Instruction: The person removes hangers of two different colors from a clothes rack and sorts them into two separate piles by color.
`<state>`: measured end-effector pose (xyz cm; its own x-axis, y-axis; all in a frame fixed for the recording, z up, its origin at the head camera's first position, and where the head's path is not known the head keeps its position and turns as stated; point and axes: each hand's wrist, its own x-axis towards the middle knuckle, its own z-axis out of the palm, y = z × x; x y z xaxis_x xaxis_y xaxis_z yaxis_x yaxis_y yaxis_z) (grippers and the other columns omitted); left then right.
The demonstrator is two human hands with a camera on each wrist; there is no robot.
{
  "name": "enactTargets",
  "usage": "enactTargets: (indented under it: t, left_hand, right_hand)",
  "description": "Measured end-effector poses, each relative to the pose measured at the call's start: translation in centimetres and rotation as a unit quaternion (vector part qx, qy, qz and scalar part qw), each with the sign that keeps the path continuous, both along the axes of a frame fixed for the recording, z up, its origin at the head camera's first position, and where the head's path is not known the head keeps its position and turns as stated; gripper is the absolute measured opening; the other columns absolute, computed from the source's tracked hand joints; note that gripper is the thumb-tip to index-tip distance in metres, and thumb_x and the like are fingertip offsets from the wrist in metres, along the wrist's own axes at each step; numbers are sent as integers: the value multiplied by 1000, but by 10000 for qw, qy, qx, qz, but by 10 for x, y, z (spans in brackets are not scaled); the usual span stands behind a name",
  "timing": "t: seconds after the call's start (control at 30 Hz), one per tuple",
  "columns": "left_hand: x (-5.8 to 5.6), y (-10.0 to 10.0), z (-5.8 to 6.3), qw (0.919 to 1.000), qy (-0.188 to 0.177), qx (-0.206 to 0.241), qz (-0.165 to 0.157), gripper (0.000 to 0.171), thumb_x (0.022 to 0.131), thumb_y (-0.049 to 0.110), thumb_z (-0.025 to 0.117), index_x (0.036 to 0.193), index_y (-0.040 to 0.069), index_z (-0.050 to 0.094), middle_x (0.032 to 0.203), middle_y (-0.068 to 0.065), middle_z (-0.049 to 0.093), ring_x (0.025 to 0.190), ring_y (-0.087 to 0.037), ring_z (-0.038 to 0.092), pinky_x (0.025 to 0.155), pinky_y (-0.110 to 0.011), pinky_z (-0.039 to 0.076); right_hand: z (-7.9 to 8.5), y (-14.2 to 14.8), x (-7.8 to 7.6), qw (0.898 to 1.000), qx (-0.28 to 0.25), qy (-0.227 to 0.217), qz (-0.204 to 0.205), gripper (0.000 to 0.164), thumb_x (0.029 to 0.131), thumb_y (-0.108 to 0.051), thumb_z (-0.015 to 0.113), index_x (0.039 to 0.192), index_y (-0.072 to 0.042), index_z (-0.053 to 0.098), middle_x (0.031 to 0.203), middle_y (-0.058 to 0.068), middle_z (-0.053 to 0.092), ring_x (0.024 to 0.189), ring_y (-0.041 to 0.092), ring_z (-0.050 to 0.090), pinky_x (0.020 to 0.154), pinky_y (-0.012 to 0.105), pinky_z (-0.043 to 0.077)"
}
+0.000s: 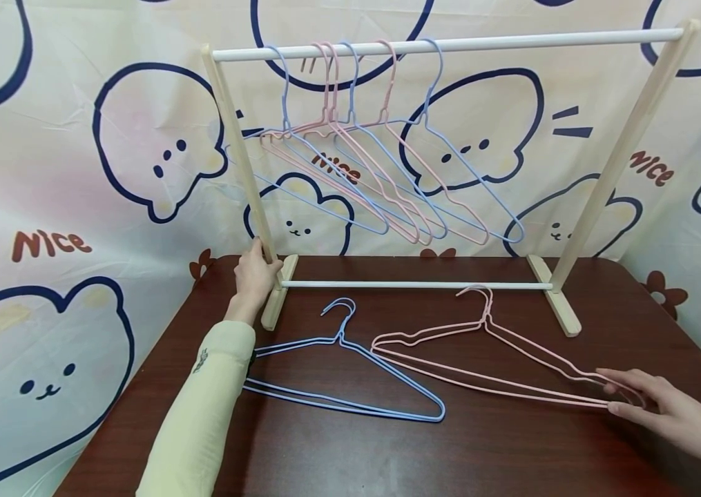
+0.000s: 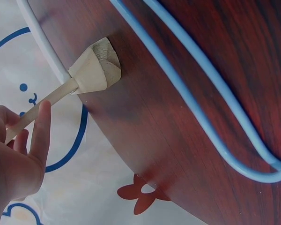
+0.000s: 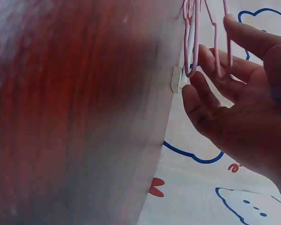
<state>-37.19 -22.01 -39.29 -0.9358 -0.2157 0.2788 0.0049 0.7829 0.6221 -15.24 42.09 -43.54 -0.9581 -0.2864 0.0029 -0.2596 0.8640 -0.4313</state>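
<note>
A: Item one, the left hand?
B: Left hand [image 1: 255,276], in a pale yellow sleeve [image 1: 207,407]: fingers wrapped round the left post [image 1: 238,148] of a wooden garment rack, low down, just above its left foot [image 1: 275,304].
A: Item two, the right hand?
B: Right hand [image 1: 655,407], near the right edge of the counter [image 1: 338,462]: thumb and fingers grasping the right-hand ends of two pink hangers [image 1: 485,319], thumb at the near side. Whether those ends were lifted could not be told.
A: The rest of that pair?
B: Slightly fanned, hooks toward the far edge of the counter, overlapping the white lower rail [image 1: 400,284] in the head view.
A: Item three?
B: Two blue hangers [image 1: 340,336], nearly stacked on the counter, left of the pink pair, in front of the rack. Their right ends pointed toward the near edge; their left ends were hidden behind the sleeve.
A: And hung stock?
B: Along the left and middle of the white top rail [image 1: 512,43], blue and pink hangers, overlapping; exact count uncertain.
A: Placement of the rack?
B: Along the far edge, left foot near the far left corner, right foot [image 1: 564,314] toward the far right corner. Behind it, a cloth printed with bears [image 1: 164,172].
</note>
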Motion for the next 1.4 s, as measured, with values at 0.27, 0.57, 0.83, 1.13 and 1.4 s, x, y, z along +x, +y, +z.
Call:
enactTargets:
  t: [0.27, 0.57, 0.83, 1.13, 1.4]
  left_hand:
    - [1, 0, 1, 10000, -41, 13, 12, 33, 96, 19, 62, 124, 6, 50, 106, -22, 65, 98, -42, 66, 88, -55, 53]
    - [3, 1, 2, 10000, -63, 68, -14, 33, 97, 19, 62, 125, 6, 50, 107, -22, 65, 97, -42, 66, 88, -54, 54]
    - [3, 0, 2, 10000, -63, 68, -13, 34, 97, 19, 62, 126, 6, 50, 108, -22, 65, 98, -42, 66, 89, -55, 53]
    - [3, 1, 1, 9999, -83, 103, -79, 35, 97, 19, 61, 128, 7, 49, 108, -23, 64, 98, -42, 65, 88, -55, 53]
    - [2, 0, 2, 9999, -83, 78, -59, 33, 97, 20, 61, 126, 7, 50, 108, -23, 64, 97, -42, 66, 87, -55, 54]
  right_hand:
    - [0, -5, 4, 9989, 47, 391, -252, 45, 90, -25, 73, 129, -6, 62, 111, 1, 58, 85, -10, 41, 62, 17, 38]
    - [-2, -8, 4, 9976, 30, 686, -33, 47, 82, -23, 81, 122, -6, 65, 107, -1, 59, 83, -7, 43, 62, 19, 37]
    - [8, -20, 0, 9979, 390, 405, -328, 52, 84, -37, 78, 126, -11, 65, 119, 7, 62, 106, 8, 47, 81, 31, 41]
    - [18, -42, -4, 9897, 198, 1389, -277, 39, 85, -27, 79, 119, -13, 68, 113, 5, 66, 104, -4, 36, 75, 20, 31]
    - [40, -63, -12, 9748, 79, 2223, -168, 45, 80, -20, 83, 121, -13, 66, 110, 5, 67, 99, -5, 38, 75, 22, 32]
